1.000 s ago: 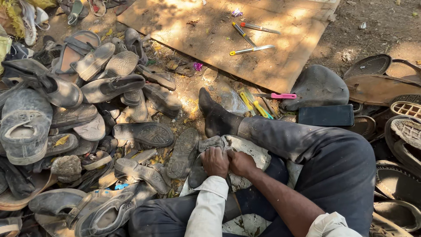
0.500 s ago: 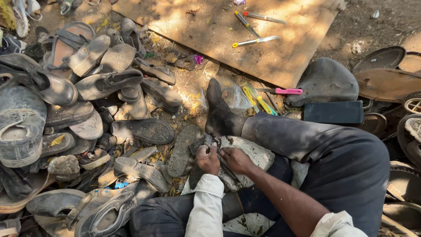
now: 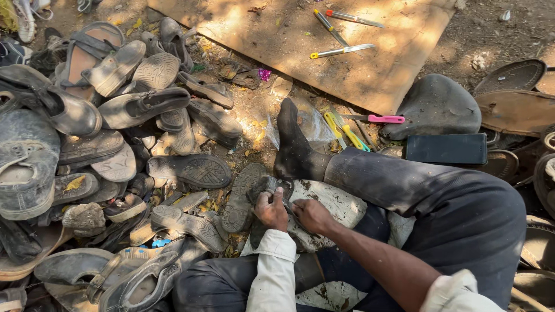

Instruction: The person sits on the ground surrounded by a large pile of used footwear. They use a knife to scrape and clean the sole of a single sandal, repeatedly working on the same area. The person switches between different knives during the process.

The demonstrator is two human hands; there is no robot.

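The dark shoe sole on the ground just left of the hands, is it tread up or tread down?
Tread up. The shoe sole lies flat on the dirt with its patterned tread facing the camera, beside the left hand.

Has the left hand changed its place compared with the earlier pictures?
Cannot tell: the camera itself shifted. The left hand sits beside the right hand, just below the dark-socked foot, as earlier.

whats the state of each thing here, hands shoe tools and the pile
left hand: gripping the grey shoe
right hand: pressed on the same shoe
grey shoe: held on a pale stone
yellow-handled knife: lying loose on the board
worn shoes: heaped on the ground
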